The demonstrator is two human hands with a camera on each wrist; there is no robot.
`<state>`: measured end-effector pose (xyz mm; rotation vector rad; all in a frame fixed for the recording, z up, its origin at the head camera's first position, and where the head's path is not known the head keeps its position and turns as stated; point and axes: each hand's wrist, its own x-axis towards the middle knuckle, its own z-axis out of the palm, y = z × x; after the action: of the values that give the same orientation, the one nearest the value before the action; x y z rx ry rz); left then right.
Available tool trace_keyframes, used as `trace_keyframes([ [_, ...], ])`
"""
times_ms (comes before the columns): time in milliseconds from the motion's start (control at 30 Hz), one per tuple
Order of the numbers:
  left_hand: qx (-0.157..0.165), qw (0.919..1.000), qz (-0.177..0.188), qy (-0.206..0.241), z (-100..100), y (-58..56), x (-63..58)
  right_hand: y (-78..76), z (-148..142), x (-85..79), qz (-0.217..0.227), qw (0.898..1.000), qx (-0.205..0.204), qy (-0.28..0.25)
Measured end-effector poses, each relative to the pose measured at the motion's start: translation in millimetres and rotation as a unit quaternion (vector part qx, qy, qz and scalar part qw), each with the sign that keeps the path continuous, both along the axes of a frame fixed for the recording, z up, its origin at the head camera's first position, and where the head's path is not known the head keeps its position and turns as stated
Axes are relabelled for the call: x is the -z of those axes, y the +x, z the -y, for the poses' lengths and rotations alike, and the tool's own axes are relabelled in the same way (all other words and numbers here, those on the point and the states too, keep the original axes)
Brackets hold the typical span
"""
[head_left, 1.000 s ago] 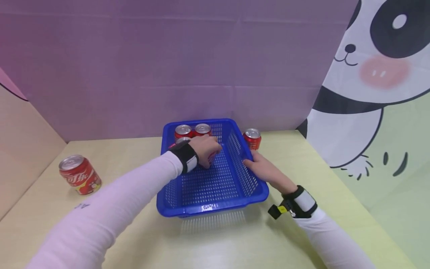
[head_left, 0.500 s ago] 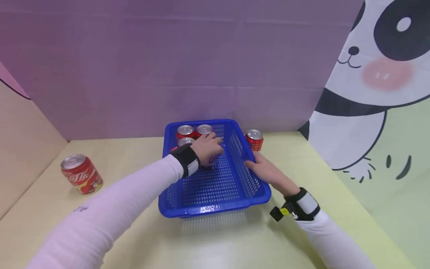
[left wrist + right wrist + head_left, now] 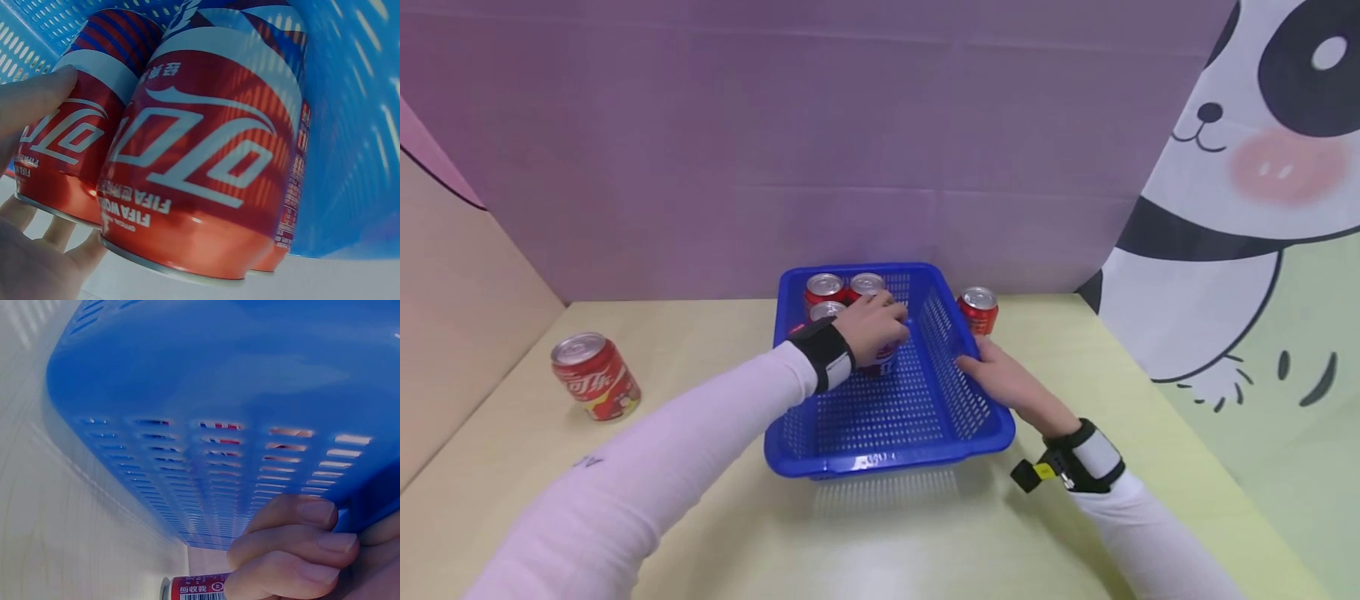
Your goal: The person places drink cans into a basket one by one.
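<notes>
My left hand reaches into the blue plastic basket and holds a red cola can. In the left wrist view its thumb and fingers lie around that soda can, beside a larger-looking one. Several other cans, such as the one at the back left, stand upright in the basket's left and back part. My right hand grips the basket's right rim, with fingers curled beneath it in the right wrist view.
One cola can stands on the pale wooden table at the left. Another can stands just outside the basket's right side. A purple wall covering rises behind the basket, and a panda print hangs at the right.
The whole head view has shifted a little, moving things rightward. My left hand stays over the can in the basket, its thumb now hidden in that view. My right hand keeps hold of the rim.
</notes>
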<state>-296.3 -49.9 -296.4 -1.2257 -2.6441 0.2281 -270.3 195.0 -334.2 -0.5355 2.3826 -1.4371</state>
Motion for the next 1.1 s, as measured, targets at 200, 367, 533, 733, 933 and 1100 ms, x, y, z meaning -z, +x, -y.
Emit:
trace_keyframes([
  [200, -0.003, 0.9999, -0.001, -0.016, 0.5, -0.3, 0.6, -0.8, 1.0, -0.2, 0.002, 1.000, -0.006, -0.008],
  [367, -0.009, 0.9995, 0.029, -0.009, 2.1, 7.4, -7.2, -0.8, 1.2, -0.5, 0.002, 1.000, -0.004, 0.001],
  [533, -0.026, 0.9978, 0.017, 0.058, 10.7, 29.1, -26.7, 1.0, 0.9, -0.6, -0.003, 1.000, -0.008, 0.009],
  [733, -0.077, 0.9700, -0.041, 0.227, 59.2, 61.8, -50.1, 1.5, -2.6, -0.2, -0.007, 1.000, -0.010, 0.010],
  [933, -0.180, 0.9052, 0.018, 0.384, 117.4, 81.5, -24.7, 2.2, -4.0, -1.0, -0.006, 1.000, -0.018, 0.003],
  [1100, -0.227, 0.8509, 0.141, 0.452, 122.7, 90.1, 19.5, 2.5, -3.8, -1.8, -0.013, 1.000, -0.016, 0.004],
])
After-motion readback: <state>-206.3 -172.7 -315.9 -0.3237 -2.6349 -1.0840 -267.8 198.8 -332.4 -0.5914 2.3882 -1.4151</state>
